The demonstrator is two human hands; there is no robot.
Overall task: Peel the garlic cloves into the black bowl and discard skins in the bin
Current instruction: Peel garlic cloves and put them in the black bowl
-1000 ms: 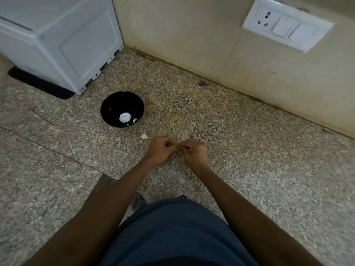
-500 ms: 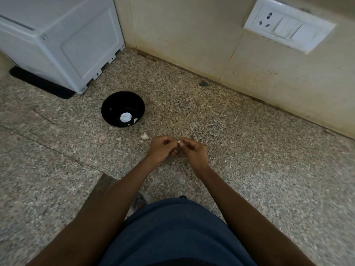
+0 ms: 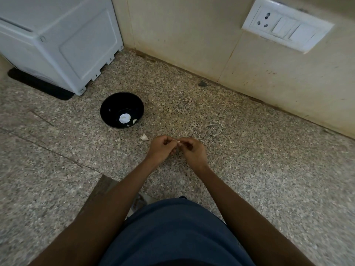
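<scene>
Hands [image 3: 177,149] — seemingly around one garlic clove [image 3: 178,141] (barely visible).

Bowl [image 3: 121,104] on counter [image 3: 249,160], right of appliance [image 3: 57,41]; loose clove [image 3: 144,137] between bowl and hands; socket plate [image 3: 287,28] on wall behind.

Bare forearms, dark blue garment [image 3: 172,233]
</scene>
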